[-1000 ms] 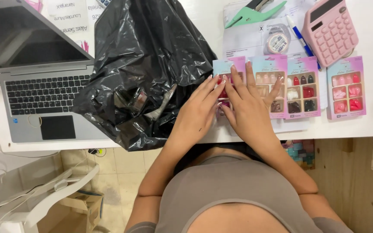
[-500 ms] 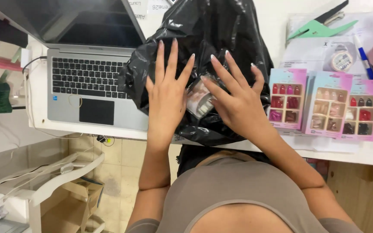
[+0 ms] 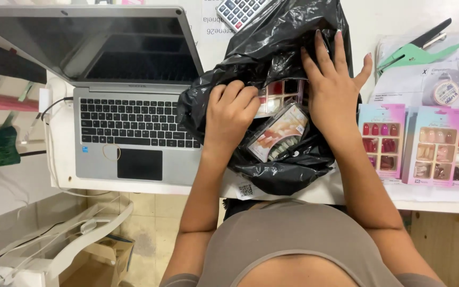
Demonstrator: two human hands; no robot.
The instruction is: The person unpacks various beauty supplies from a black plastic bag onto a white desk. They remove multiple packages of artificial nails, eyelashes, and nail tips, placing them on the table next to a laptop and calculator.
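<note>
Head view: my left hand (image 3: 232,109) is curled shut, pinching the edge of the black plastic bag (image 3: 272,53) that lies on the white table (image 3: 65,165) beside the laptop (image 3: 118,106). My right hand (image 3: 336,85) lies flat on the bag, fingers spread, gripping nothing. Between them, clear boxes of press-on nails (image 3: 278,133) show in the bag's opening. More pink nail boxes (image 3: 382,141) lie just right.

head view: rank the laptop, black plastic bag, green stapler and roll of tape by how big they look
1. laptop, largest
2. black plastic bag
3. green stapler
4. roll of tape, smallest

The bag is crumpled and partly under both hands, so its full extent is unsure.
</note>
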